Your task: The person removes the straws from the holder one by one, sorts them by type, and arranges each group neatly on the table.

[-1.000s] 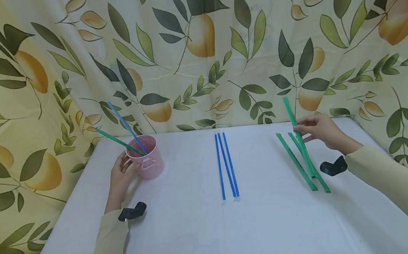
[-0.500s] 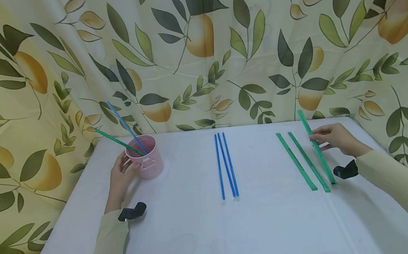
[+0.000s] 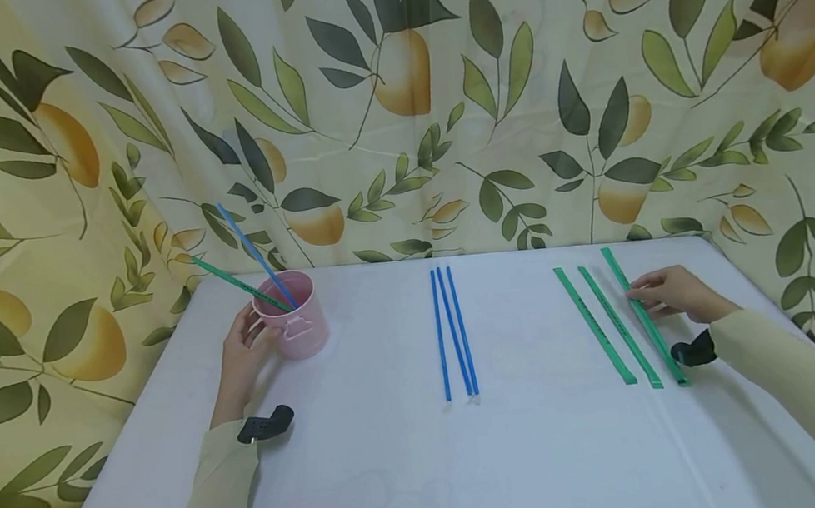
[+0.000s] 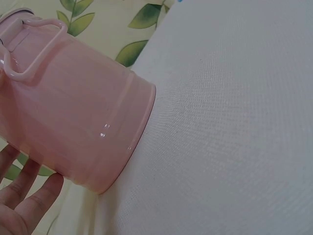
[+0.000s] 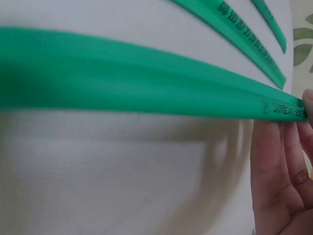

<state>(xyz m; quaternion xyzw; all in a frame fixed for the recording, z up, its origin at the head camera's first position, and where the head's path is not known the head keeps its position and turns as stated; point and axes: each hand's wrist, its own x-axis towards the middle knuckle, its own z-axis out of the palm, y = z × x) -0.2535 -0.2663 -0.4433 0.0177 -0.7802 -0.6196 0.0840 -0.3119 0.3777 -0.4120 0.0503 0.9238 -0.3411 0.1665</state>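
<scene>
My right hand [image 3: 682, 294] pinches a green straw in a printed wrapper [image 3: 661, 342] near its upper half, low over the white table. Two similar green straws [image 3: 595, 325] lie slanted just left of it. In the right wrist view the held wrapper [image 5: 122, 78] spans the picture, gripped between thumb and fingers at its far end. On the left, my left hand [image 3: 243, 352] holds a small pink bucket [image 3: 311, 339] by its side, fingers around the wall. A blue straw [image 3: 248, 243] and a green one [image 3: 228, 280] lean out of the bucket, their lower ends hidden inside.
Three blue straws [image 3: 451, 333] lie side by side mid-table, with clear wrapper ends at the near side. The white table [image 3: 387, 474] ends at a fruit-and-leaf patterned curtain [image 3: 381, 156] behind and at the left. A black camera mount sits on each wrist.
My right hand has carried the green straw from above the other two rightward and down, so it now lies nearly parallel beside them. The left hand and bucket stay put.
</scene>
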